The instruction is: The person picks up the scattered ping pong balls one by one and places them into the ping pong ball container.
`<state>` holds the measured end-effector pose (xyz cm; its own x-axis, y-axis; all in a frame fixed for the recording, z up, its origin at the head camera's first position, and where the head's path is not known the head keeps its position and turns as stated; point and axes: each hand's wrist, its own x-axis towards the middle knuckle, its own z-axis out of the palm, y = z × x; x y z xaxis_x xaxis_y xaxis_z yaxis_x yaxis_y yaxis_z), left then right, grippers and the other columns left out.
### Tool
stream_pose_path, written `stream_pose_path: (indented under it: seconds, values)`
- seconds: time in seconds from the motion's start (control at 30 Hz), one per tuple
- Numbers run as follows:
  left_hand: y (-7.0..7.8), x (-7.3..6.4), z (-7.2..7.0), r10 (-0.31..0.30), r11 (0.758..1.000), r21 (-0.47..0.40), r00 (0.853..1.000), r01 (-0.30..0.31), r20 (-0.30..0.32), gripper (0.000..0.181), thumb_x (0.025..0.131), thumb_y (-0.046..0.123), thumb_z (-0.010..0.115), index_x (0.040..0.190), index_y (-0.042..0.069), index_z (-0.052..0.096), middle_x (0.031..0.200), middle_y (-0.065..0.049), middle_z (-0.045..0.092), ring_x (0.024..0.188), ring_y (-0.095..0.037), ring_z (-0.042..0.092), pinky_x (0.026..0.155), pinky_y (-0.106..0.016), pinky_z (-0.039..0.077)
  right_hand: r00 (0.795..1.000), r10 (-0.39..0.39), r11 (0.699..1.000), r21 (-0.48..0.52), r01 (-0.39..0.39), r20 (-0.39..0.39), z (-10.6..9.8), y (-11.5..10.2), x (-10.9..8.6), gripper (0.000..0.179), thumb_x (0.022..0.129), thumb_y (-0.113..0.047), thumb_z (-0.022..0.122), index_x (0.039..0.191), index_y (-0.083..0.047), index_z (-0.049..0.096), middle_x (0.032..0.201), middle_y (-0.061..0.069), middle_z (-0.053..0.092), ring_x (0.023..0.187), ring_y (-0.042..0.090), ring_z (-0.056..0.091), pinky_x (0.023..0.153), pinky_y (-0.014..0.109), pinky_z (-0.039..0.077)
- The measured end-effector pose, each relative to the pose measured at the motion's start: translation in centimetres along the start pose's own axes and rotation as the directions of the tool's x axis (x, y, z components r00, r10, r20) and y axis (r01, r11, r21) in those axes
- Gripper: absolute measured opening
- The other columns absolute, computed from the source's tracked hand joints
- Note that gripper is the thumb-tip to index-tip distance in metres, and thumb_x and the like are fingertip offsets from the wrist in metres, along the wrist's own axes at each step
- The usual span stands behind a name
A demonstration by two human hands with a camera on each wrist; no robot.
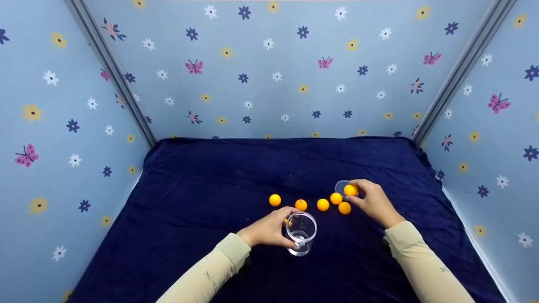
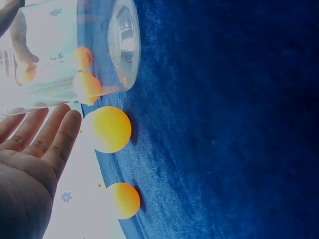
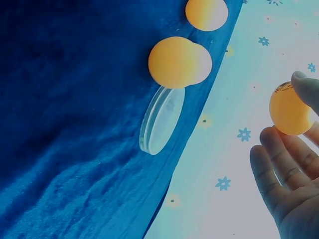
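Note:
My left hand (image 1: 269, 227) grips a clear, open-topped plastic jar (image 1: 301, 233), thumb on the near side and fingers round the far side. No ball shows inside the jar. Thumb and fingers of my right hand (image 1: 374, 202) pinch an orange ping-pong ball (image 3: 290, 108), held up off the cloth; dark print shows on it. Below that ball lies a round clear lid (image 3: 163, 119). Several more orange balls (image 1: 323, 205) rest on the cloth between the hands. Another orange ball (image 1: 287, 221) is mostly hidden by the left hand and jar.
A dark blue velvety cloth (image 1: 202, 181) covers the table, with slight wrinkles. Light blue panels (image 1: 273, 63) with flowers and butterflies stand at the back and both sides, joined by grey metal posts (image 1: 113, 71).

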<state>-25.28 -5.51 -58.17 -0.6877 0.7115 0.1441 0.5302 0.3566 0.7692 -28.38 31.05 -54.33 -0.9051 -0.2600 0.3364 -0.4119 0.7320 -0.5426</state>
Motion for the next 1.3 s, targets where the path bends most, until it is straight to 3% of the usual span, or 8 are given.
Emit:
stream_pose_path:
  seconds: [0.33,0.57,0.93,1.3]
  values:
    - [0.0,0.0,0.0,0.015,1.000,0.022,1.000,-0.015,0.000,0.088,0.073,0.029,0.102,0.145,0.002,0.058,0.142,-0.018,0.068,0.131,-0.035,0.066,0.120,-0.036,0.048,1.000,-0.024,1.000,0.003,0.024,-0.014,-0.1,-0.8,-0.1,0.042,0.090,-0.005,0.088,0.128,0.003,0.073,0.117,0.018,0.076,0.096,0.032,0.071,0.080,0.041,0.059]
    - [-0.1,0.0,0.0,-0.004,1.000,0.011,1.000,0.004,0.001,0.088,0.073,0.029,0.102,0.145,0.002,0.058,0.142,-0.018,0.069,0.130,-0.034,0.067,0.119,-0.036,0.049,0.997,-0.071,0.997,0.002,0.071,-0.043,0.0,-1.4,-0.1,0.041,0.088,-0.003,0.089,0.126,0.002,0.075,0.114,0.016,0.077,0.093,0.027,0.071,0.080,0.041,0.061]
    - [0.0,-0.2,-0.1,-0.006,1.000,0.009,1.000,0.006,0.005,0.089,0.073,0.029,0.101,0.145,0.000,0.058,0.142,-0.017,0.069,0.130,-0.034,0.067,0.119,-0.037,0.049,0.982,-0.171,0.985,-0.009,0.171,-0.083,0.3,-2.3,0.0,0.043,0.084,0.001,0.091,0.124,0.002,0.075,0.111,0.015,0.078,0.092,0.028,0.073,0.078,0.039,0.062]
    - [-0.4,0.0,0.0,0.002,1.000,0.012,1.000,-0.003,0.008,0.089,0.074,0.027,0.101,0.145,0.000,0.057,0.142,-0.018,0.069,0.131,-0.035,0.066,0.119,-0.037,0.049,0.978,-0.199,0.979,0.036,0.201,-0.071,0.5,-3.7,-0.1,0.040,0.084,0.000,0.090,0.122,0.002,0.075,0.110,0.011,0.077,0.092,0.025,0.074,0.081,0.039,0.065]
